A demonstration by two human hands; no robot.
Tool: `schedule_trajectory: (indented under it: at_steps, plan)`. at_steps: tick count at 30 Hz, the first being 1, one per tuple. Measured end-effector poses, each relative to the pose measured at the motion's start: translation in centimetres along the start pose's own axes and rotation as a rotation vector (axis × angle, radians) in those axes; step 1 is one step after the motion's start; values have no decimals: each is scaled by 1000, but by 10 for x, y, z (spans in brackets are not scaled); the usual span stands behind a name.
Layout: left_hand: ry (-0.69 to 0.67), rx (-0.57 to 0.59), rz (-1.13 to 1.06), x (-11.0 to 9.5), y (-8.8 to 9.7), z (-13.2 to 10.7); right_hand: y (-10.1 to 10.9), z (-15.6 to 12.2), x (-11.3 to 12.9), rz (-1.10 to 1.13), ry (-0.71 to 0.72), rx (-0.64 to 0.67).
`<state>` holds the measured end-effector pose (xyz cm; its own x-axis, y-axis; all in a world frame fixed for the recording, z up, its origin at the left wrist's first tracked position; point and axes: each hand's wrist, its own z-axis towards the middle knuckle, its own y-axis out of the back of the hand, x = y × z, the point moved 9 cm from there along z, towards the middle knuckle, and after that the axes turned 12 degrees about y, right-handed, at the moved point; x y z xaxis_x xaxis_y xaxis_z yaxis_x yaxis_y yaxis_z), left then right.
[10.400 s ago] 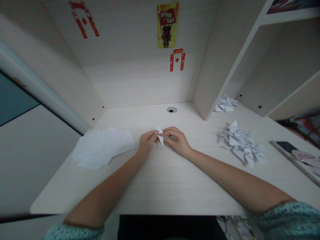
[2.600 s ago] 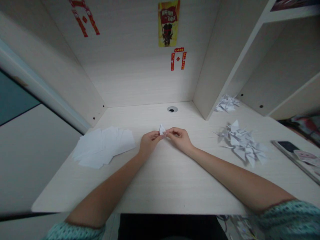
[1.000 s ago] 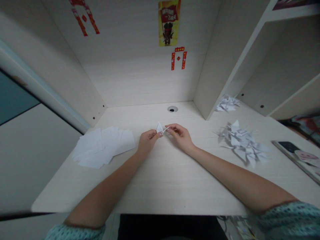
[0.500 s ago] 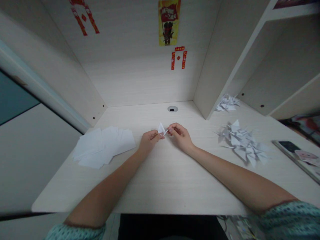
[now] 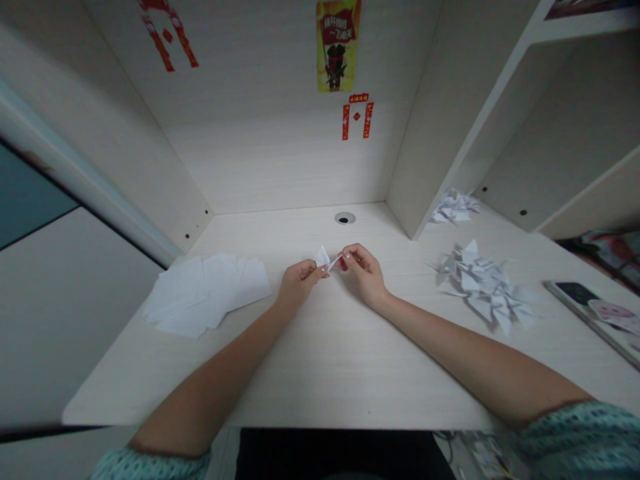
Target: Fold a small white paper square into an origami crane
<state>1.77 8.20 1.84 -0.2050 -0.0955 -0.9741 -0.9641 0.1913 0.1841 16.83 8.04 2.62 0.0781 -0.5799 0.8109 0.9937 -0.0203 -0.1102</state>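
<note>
Head view: pointed, folded paper (image 5: 323, 255).

Left fingers (image 5: 314, 274), right fingers (image 5: 356, 251) pinched, near each other; forearms (image 5: 223, 377) angled inward.

"Report on the hands."

"Left hand (image 5: 297, 280) pinches a small folded white paper (image 5: 323, 255), its tip pointing to 12 o'clock. Right hand (image 5: 367, 273) grips a narrow end of the same paper, at its 2 o'clock side."

"Surroundings, sighted from that paper?"

"On the table (image 5: 310, 380): overlapping white sheets (image 5: 207, 293) at 9 o'clock; a heap of folded pieces (image 5: 483, 287) at 3; a second heap (image 5: 454, 208) near 2, beside an upright panel (image 5: 413, 133); a round fitting (image 5: 345, 219) at 1."

"Back wall (image 5: 270, 147)?"

"Yellow-and-red poster (image 5: 337, 47) at 12 o'clock, red gate-shaped sticker (image 5: 369, 120) just below it; a similar red sticker (image 5: 184, 39) at 11."
</note>
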Motion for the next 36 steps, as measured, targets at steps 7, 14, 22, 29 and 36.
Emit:
schedule_trajectory:
  at_steps: [7, 14, 22, 29, 36]
  plan:
    - [-55, -92, 22, -3, 11, 1, 0, 3, 25, -307, 234, 78]
    - [-138, -181, 246, -13, 12, -7, -11, -1, 35, -453, 347, 174]
    - [-149, -166, 236, -11, 11, -5, -7, 0, 34, -529, 347, 175]
    - [-131, -168, 248, -9, 12, -4, -6, 0, 32, -551, 339, 164]
    - [-102, -135, 212, -7, 9, -2, -4, 0, 32, -575, 313, 133]
